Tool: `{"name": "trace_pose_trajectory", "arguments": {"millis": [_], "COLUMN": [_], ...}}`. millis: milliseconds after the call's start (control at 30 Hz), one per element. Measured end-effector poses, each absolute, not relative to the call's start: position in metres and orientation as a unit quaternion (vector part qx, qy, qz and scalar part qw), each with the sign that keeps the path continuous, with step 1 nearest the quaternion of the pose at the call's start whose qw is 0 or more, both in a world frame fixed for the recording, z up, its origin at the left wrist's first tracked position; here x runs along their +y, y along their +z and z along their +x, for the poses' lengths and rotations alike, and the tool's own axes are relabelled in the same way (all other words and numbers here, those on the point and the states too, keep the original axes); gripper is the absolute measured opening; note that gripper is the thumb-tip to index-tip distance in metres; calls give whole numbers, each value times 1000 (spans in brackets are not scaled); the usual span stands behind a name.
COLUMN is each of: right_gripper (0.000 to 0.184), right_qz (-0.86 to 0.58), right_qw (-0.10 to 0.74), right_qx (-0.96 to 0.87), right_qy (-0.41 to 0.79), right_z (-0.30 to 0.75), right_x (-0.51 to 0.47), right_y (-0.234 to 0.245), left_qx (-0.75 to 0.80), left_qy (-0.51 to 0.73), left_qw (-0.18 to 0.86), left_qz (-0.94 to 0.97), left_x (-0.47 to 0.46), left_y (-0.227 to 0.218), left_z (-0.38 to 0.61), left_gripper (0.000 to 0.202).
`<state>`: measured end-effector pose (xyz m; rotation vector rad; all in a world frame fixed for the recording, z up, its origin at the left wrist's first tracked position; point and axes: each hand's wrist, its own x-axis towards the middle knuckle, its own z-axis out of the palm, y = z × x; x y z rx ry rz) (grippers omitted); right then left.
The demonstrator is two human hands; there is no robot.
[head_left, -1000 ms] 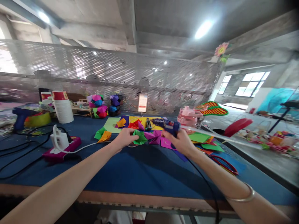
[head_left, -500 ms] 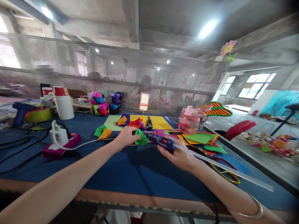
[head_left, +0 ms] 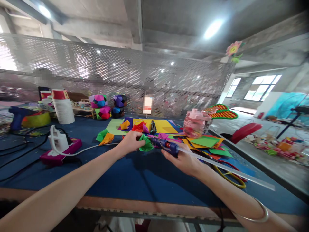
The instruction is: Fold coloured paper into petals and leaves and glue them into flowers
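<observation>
My left hand pinches a folded green paper piece above the blue table. In my right hand is a dark blue hot glue gun, its nozzle at the right side of the green paper; whether the two touch I cannot tell. A long clear glue stick sticks out of the gun's back, over my right forearm. Behind my hands lie folded red paper, folded orange paper and a box cutter on yellow sheets.
At left are a purple power strip with cords, stacked paper cups and a second blue glue gun. Paper balls stand at the back. At right are a pink jar, coloured paper sheets and yellow-handled scissors.
The whole view has shifted slightly. My hands keep nearly the same pose, with the glue gun's nozzle still at the green paper.
</observation>
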<state>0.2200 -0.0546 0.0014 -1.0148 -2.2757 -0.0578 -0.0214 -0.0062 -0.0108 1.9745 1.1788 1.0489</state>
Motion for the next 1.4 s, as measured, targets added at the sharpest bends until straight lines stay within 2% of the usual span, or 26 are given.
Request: {"name": "trace_pose_trajectory", "arguments": {"millis": [900,1400], "right_gripper": [24,25], "right_qz": [-401,-405], "right_qw": [308,303], "right_qx": [-862,-863], "right_qy": [-22,-18], "right_z": [222,224], "right_x": [-53,-53], "right_y": [1,1], "left_qx": [456,453], "left_qy": [388,407], "left_qw": [333,294], "left_qz": [729,737], "left_x": [-7,-6], "left_y": [-10,-8], "left_z": [-20,-22], "left_gripper": [10,16]}}
